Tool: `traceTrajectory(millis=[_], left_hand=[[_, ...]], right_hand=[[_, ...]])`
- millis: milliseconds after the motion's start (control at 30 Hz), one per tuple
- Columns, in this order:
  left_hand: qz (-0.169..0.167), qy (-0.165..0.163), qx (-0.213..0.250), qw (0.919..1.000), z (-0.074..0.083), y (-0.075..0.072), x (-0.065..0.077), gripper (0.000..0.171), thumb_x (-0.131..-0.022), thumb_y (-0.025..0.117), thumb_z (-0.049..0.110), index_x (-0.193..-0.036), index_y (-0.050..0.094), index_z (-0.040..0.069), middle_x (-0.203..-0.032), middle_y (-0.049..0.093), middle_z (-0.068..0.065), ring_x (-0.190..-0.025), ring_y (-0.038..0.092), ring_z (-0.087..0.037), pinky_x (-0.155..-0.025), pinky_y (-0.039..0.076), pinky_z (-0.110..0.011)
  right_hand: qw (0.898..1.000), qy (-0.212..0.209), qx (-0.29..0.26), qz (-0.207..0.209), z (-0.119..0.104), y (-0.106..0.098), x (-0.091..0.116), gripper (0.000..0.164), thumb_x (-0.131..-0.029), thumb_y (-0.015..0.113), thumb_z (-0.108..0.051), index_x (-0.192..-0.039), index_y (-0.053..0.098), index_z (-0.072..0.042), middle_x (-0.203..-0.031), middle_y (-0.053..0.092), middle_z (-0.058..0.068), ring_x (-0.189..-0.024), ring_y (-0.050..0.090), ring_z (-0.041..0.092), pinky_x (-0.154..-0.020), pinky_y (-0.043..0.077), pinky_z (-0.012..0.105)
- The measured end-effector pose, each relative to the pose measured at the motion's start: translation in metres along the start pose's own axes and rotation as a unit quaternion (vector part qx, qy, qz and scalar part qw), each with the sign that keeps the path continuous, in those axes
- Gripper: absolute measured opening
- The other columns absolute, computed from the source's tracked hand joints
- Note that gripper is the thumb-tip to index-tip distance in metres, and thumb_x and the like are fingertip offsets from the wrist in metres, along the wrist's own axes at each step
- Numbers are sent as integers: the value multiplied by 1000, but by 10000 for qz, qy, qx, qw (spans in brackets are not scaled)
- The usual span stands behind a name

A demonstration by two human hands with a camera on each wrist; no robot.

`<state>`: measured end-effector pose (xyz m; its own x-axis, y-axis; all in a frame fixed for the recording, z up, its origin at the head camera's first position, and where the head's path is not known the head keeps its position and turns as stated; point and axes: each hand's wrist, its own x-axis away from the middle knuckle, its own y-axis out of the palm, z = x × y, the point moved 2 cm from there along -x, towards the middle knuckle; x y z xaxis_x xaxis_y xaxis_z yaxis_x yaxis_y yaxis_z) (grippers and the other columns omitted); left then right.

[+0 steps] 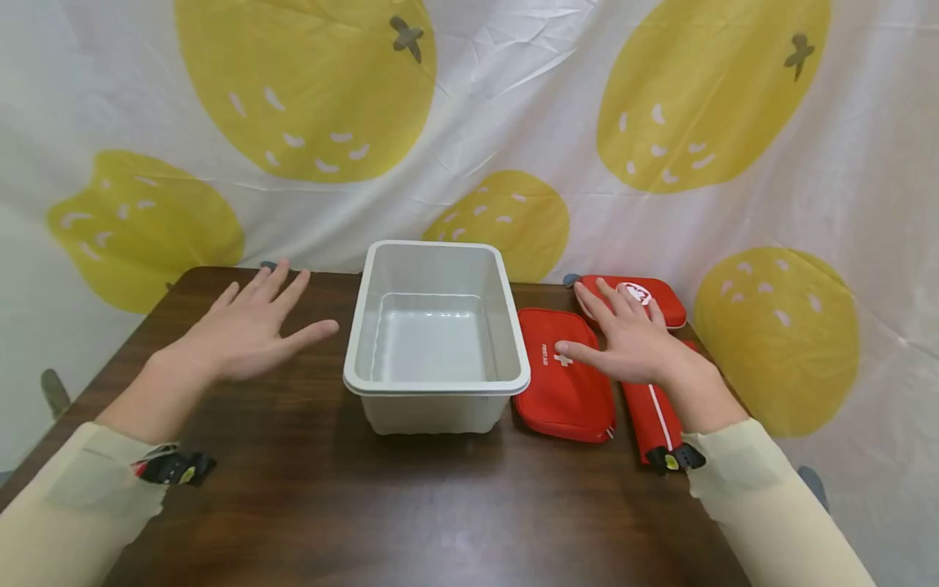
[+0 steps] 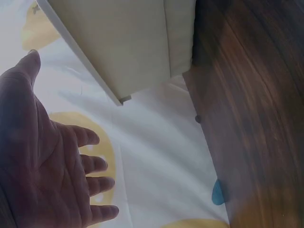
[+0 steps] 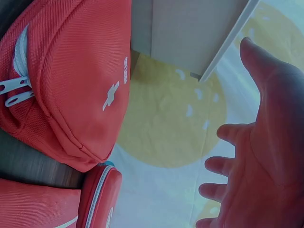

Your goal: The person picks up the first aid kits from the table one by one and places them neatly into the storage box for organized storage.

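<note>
A pale grey plastic bin (image 1: 436, 412) stands on the table between my two hands, its open top showing a bare inside. My left hand (image 1: 245, 330) hovers left of it with fingers spread, touching nothing; in the left wrist view the palm (image 2: 42, 161) faces the bin's side. Over the red pouches hangs my right hand (image 1: 627, 342), fingers also spread and holding nothing. Beneath it lies a red first aid pouch (image 1: 557, 403) with a white cross, close against the bin. The right wrist view shows that pouch's zipper pulls (image 3: 19, 92).
Behind the first aid pouch is a red zip case (image 1: 667, 302) with a round white emblem. A long red pouch (image 1: 656, 420) with a white stripe lies at the right. The brown table (image 1: 440, 505) ends at a hanging cloth (image 1: 506, 98) with yellow fruit prints.
</note>
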<state>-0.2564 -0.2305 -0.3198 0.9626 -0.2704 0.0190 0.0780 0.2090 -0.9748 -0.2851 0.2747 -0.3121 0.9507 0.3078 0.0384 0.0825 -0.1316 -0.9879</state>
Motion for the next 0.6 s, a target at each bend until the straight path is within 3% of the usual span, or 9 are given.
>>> traceTrajectory(millis=[300, 600], left_hand=[[88, 175, -48, 9998, 10, 0, 8, 106, -105, 37, 83, -178, 8, 12, -184, 1, -25, -169, 4, -52, -130, 8, -77], [52, 761, -225, 9968, 47, 1, 15, 111, -101, 40, 87, -178, 11, 12, -186, 6, -17, -173, 10, -39, -134, 14, -71]], right_hand=[[10000, -70, 36, -6, -3, 4, 8, 106, -99, 55, -81, -179, 13, -24, -185, 10, 18, -167, 11, 52, -127, 4, 82], [10000, -33, 53, -4, -4, 5, 13, 109, -98, 55, -83, -179, 12, -24, -185, 10, 17, -168, 11, 51, -128, 1, 81]])
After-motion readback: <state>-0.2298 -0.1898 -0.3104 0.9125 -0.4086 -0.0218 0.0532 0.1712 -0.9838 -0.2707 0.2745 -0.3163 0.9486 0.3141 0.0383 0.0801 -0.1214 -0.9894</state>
